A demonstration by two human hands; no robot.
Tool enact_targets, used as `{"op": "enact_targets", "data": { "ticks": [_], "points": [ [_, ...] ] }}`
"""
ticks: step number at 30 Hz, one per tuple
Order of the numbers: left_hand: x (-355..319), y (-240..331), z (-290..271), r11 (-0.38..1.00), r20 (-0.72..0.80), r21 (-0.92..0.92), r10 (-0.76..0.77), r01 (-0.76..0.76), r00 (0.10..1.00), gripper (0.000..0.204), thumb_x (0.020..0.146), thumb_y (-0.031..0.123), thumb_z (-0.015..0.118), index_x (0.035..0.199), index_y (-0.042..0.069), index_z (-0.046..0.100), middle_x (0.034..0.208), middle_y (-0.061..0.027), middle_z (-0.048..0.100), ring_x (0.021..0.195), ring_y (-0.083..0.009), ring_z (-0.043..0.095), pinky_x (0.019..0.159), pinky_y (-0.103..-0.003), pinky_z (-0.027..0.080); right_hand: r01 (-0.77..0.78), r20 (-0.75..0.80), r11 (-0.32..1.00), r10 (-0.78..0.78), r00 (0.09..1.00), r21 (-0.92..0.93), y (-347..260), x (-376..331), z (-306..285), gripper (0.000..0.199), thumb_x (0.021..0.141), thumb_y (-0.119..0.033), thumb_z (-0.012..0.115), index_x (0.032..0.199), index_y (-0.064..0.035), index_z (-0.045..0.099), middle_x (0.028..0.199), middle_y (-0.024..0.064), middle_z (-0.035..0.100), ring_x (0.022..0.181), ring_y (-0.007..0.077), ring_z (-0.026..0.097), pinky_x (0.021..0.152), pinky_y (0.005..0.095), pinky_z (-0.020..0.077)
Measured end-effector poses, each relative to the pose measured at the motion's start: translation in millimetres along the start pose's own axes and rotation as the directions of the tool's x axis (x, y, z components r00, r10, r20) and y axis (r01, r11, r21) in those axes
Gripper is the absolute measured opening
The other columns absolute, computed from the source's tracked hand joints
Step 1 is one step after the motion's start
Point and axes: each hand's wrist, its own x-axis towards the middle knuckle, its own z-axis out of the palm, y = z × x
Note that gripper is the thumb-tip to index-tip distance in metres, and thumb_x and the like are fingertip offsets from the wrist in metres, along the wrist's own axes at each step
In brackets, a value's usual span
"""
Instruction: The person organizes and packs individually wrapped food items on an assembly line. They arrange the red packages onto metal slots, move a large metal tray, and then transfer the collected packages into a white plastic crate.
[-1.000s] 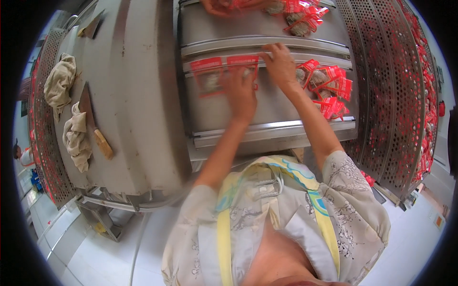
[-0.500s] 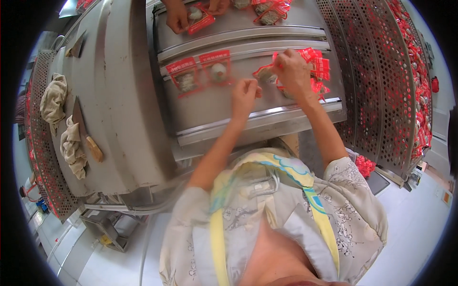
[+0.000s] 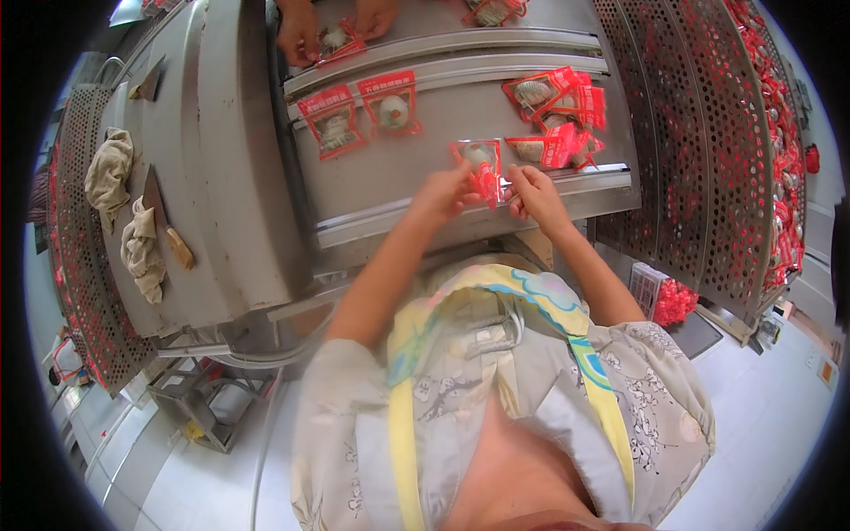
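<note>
Just beyond the near rail of the steel worktop, a red-and-clear pouch with a pale round item inside is between my hands. My left hand, a little blurred, is closed on its lower left part. At the pouch's lower right edge, my right hand has its fingers pinched together. Several similar pouches lie in an overlapping heap past my right hand. Farther left, two pouches lie side by side: one pouch and another pouch set slightly higher, both near the middle rail.
A co-worker's hands handle another pouch at the far edge. Left, a steel cover bears a wooden-handled knife, a scraper and rumpled cloths. A perforated metal wall rises at right, with many red pouches behind.
My right hand has come back from the heap toward me, and a pouch is now between both hands. My left hand has lowered slightly. The co-worker's hands have shifted left.
</note>
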Motion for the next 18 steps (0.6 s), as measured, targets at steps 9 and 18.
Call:
{"op": "enact_targets", "data": {
  "ticks": [9,18],
  "points": [
    [-3.4,-10.4,-5.6,0.996,0.087,0.045,0.070,-0.074,0.994,0.021,0.082,0.029,0.067,0.088,0.010,0.059,0.075,0.0046,0.059,0.053,0.0000,0.051,0.038,-0.011,0.033,-0.408,0.301,0.911,0.376,0.876,0.050,3.7,23.3,-2.5,0.023,0.085,-0.028,0.063,0.085,-0.0054,0.059,0.068,0.0001,0.059,0.050,0.0073,0.051,0.040,0.0201,0.0346],
    [-27.9,-28.1,-81.8,0.994,0.083,0.075,0.071,-0.077,0.994,0.025,0.078,0.024,0.070,0.095,0.008,0.061,0.074,0.0047,0.059,0.063,-0.0027,0.052,0.053,-0.017,0.041,-0.349,0.571,0.900,0.435,0.696,-0.260,1.3,51.3,52.9,0.017,0.083,-0.023,0.066,0.080,-0.0066,0.062,0.062,-0.0003,0.057,0.049,0.0055,0.049,0.039,0.0194,0.0325]
  ]
}}
